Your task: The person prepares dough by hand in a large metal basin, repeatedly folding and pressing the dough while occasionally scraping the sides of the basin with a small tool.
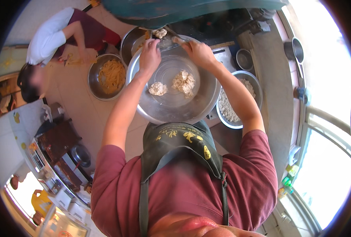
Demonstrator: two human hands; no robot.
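A wide metal basin [175, 114] stands in front of me, with a large pale, coated clump [183, 83] and a smaller clump [158, 89] apart inside it. My left hand [150, 55] is above the basin's far left side, its fingers curled together; whatever they pinch is hidden. My right hand [197, 52] is over the far rim, its fingers closed around what seems to be a thin handle, too unclear to name. Just beyond my left fingertips a pale lumpy piece [159, 33] shows; I cannot tell what supports it.
To the right stands a metal bowl [257, 85] of whitish crumbs. A bowl of yellow-orange strips [111, 76] is at the left, near a bent-over person [60, 35]. A dark green hood-like shape [183, 10] overhangs the far side. A small metal pot [244, 59] sits at the far right.
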